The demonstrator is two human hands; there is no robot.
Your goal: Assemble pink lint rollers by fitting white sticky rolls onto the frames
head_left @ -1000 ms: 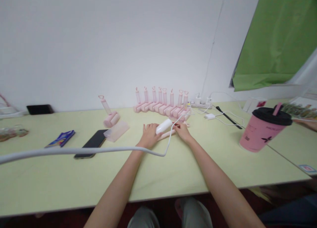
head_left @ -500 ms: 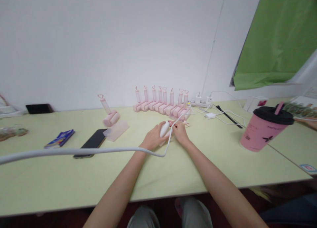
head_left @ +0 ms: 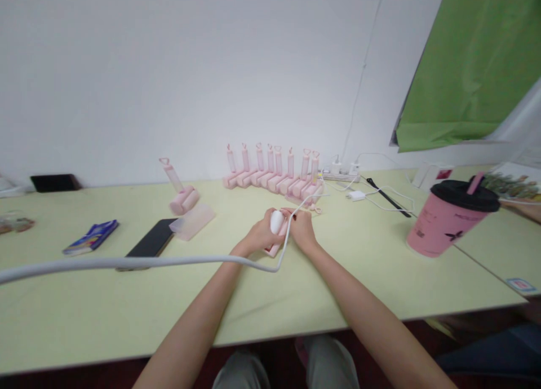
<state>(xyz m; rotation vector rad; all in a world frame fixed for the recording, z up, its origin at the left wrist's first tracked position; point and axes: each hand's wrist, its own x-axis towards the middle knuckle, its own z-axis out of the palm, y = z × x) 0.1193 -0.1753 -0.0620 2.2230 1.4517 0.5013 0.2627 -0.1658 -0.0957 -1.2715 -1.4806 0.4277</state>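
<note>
My left hand (head_left: 260, 234) is closed around a small pink, box-like piece (head_left: 273, 248), which shows a hollow on its near side. A smooth white oval piece (head_left: 276, 222) sits by the thumb and fingers; whether it is attached to the pink piece I cannot tell. My right hand (head_left: 303, 228) has its fingers curled and meeting the far end of the pink piece, and its fingertips are partly hidden. A white cable (head_left: 285, 242) crosses in front of both. Beyond stands a row of pink cylinders with upright clear tubes (head_left: 279, 163) and small loops on top.
Left on the table are a similar pink tube set (head_left: 185, 200), a translucent pink sleeve (head_left: 194, 222), a black phone (head_left: 152, 239) and a blue packet (head_left: 93, 237). On the right are a pink cup (head_left: 439, 222), a black strap (head_left: 389, 197), a white plug (head_left: 355, 195) and a power strip (head_left: 340, 177).
The pink piece now shows more of its near side below my left hand, and the white oval looks more upright. My right hand has shifted slightly left. The whole view has moved a little.
</note>
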